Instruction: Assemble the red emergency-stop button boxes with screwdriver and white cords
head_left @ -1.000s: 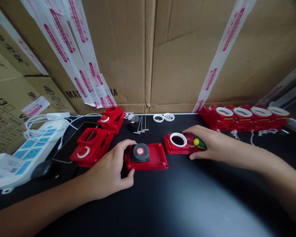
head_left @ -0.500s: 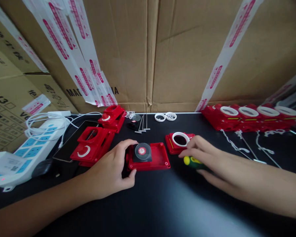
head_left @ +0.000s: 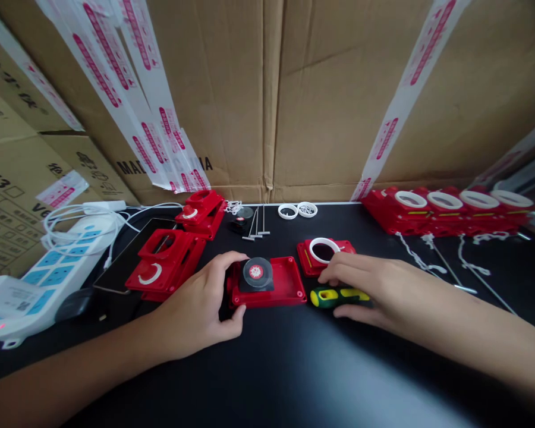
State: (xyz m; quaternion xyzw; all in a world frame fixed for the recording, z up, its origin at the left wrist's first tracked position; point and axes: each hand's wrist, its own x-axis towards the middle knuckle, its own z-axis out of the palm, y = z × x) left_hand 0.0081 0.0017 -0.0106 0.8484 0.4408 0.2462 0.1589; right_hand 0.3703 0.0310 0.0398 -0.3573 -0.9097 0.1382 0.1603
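My left hand [head_left: 209, 300] grips the left end of a shallow red plastic case [head_left: 289, 297], thumb at the near edge and fingers at the far side. Inside the case's left part sits a round black disc [head_left: 257, 274] with a red-and-white emblem. To the right, my right hand [head_left: 361, 284] is curled loosely round a green-and-yellow screwdriver handle [head_left: 334, 296], low over the table; its shaft is hidden. Just beyond those fingers lies a red cover [head_left: 307, 264] with a white ring [head_left: 316, 252].
Red housings [head_left: 167, 267] and a white power strip [head_left: 53, 279] stand at left. Behind the case are metal T-shaped rods [head_left: 254, 238] and two white rings [head_left: 288, 211], one holding small parts. Several assembled red units [head_left: 401, 220] line the back right, before a cardboard box [head_left: 330, 119].
My right hand has shifted slightly left, and more of the screwdriver handle shows, pointing left toward the case. My left hand keeps its hold on the case.
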